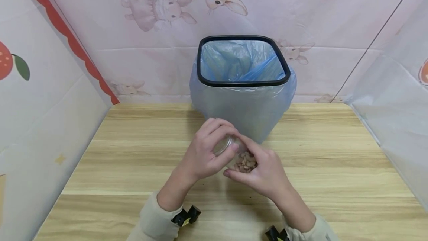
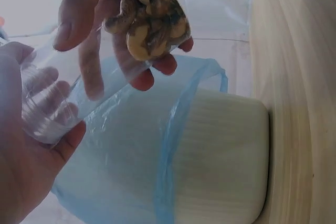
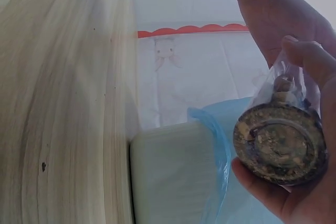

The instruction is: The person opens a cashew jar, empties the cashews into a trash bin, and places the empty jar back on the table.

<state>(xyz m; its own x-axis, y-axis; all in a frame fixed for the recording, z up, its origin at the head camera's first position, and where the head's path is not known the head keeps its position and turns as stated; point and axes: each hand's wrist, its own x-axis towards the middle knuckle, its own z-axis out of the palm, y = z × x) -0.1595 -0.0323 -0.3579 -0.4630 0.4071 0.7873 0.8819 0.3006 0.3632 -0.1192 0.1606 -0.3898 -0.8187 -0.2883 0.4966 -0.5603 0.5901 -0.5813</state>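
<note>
Both hands hold a clear plastic jar [image 2: 113, 74] in front of the bin, tilted in the left wrist view. Pale brown pieces that look like cashew nuts [image 1: 246, 162] lie gathered at its base. My left hand [image 1: 208, 150] curls round the upper end, where a clear round rim shows; whether a lid sits there I cannot tell. My right hand [image 1: 265, 168] grips the lower end, thumb on the near side and fingers on the far side. From the right wrist view, the jar's round base [image 3: 281, 142] faces the camera, with brown crumbs showing through it.
A pale bin [image 1: 239, 103] with a black rim and a blue bag liner [image 1: 240, 60] stands at the back of the wooden table [image 1: 140, 166], just beyond the hands. Rabbit-print sheeting [image 1: 160, 62] hangs behind it. Small dark specks dot the tabletop.
</note>
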